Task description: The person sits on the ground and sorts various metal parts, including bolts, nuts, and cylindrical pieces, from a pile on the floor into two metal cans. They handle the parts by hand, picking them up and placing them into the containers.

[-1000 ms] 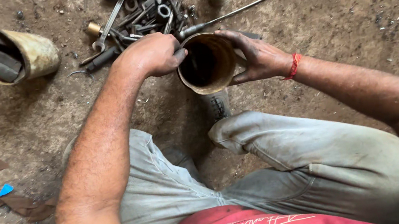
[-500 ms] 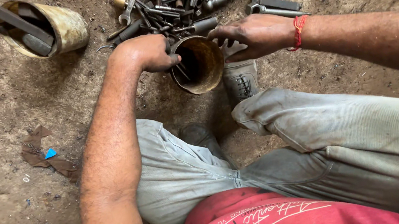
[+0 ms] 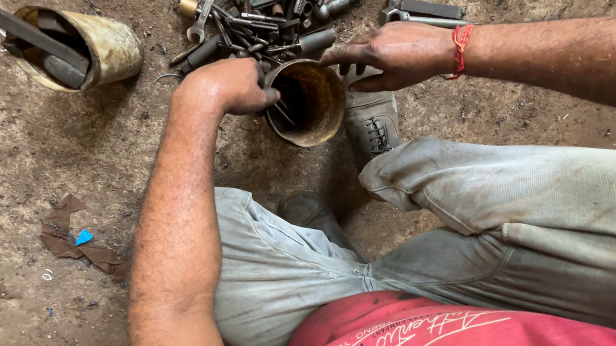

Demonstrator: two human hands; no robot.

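Right hand [image 3: 395, 54] now flat over tin rim [image 3: 316, 128]

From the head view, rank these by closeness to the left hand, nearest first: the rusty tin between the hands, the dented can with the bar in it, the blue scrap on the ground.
Measured from the left hand:
1. Rusty tin, touching it on its right.
2. Dented can, up-left.
3. Blue scrap, lower left on the dirt.

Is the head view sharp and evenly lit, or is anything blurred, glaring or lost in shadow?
Head view: soft, even light, no glare; left hand, right hand and tool pile are sharp; the inside of the rusty can is dark, its contents unclear.
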